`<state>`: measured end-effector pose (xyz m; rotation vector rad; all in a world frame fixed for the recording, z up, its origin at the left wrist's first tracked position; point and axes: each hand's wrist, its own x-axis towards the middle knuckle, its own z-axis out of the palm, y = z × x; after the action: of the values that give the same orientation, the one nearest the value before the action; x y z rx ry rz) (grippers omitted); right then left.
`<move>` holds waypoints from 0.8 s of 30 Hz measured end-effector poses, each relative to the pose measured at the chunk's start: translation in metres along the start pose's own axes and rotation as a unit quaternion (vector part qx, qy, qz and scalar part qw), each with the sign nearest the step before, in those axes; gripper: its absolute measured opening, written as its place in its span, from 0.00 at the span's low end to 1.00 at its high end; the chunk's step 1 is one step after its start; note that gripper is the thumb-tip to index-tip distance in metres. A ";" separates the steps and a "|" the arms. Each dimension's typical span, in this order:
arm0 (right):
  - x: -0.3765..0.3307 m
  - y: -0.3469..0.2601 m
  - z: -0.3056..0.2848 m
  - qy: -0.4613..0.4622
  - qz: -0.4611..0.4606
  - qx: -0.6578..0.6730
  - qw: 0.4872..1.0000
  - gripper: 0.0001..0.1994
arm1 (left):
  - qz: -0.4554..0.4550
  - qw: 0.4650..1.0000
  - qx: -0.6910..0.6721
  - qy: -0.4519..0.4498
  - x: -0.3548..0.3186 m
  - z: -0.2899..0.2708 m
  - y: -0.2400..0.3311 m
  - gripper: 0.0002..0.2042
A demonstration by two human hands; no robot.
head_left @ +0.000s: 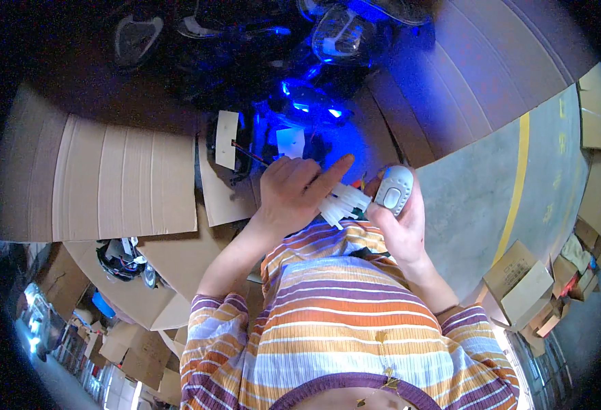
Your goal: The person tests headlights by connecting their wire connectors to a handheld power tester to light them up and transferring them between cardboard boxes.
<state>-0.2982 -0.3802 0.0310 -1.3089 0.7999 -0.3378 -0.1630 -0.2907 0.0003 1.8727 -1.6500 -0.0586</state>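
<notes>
Beyond the striped shirt (355,301), one white oval push-button device (394,190), its long axis pointing away from the shirt, is gripped by the curled right hand (407,222); several white plastic connectors (345,205) are partly covered by the half-curled left hand (292,188), whose hold cannot be told.

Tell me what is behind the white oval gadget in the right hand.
Behind the white oval gadget, parts of the right hand show. The gadget's back, and anything between it and that hand, are covered and cannot be seen.
</notes>
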 end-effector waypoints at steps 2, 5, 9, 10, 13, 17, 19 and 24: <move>-0.001 -0.003 0.000 0.001 0.032 0.081 0.996 0.15 | -0.003 1.000 -0.005 0.004 -0.001 0.002 0.000 0.21; -0.001 -0.003 -0.002 0.001 0.083 0.181 0.980 0.16 | 0.001 1.000 0.007 0.011 -0.002 0.002 -0.001 0.21; 0.003 0.001 0.000 0.027 0.065 0.156 0.985 0.15 | -0.021 1.000 -0.020 -0.007 -0.001 0.001 0.002 0.21; 0.004 0.002 0.000 0.029 0.065 0.146 0.987 0.14 | -0.032 0.999 -0.027 -0.010 -0.001 0.001 0.003 0.21; 0.004 0.007 0.000 0.037 0.045 0.064 0.996 0.12 | -0.040 0.999 -0.022 -0.006 0.000 -0.001 0.005 0.19; 0.005 0.008 0.000 0.016 0.063 0.067 0.996 0.14 | -0.055 0.997 -0.050 -0.002 0.000 0.001 0.005 0.17; 0.004 0.013 -0.003 0.015 0.062 0.078 0.995 0.17 | -0.065 0.996 -0.050 -0.015 0.003 -0.007 0.004 0.17; 0.006 0.006 -0.021 0.124 0.076 0.175 0.974 0.19 | -0.273 0.916 -0.263 0.127 -0.010 -0.052 0.004 0.12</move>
<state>-0.3096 -0.3979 0.0225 -0.8797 0.9946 -0.5031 -0.1462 -0.2603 0.0398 1.7569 -0.7892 -0.4293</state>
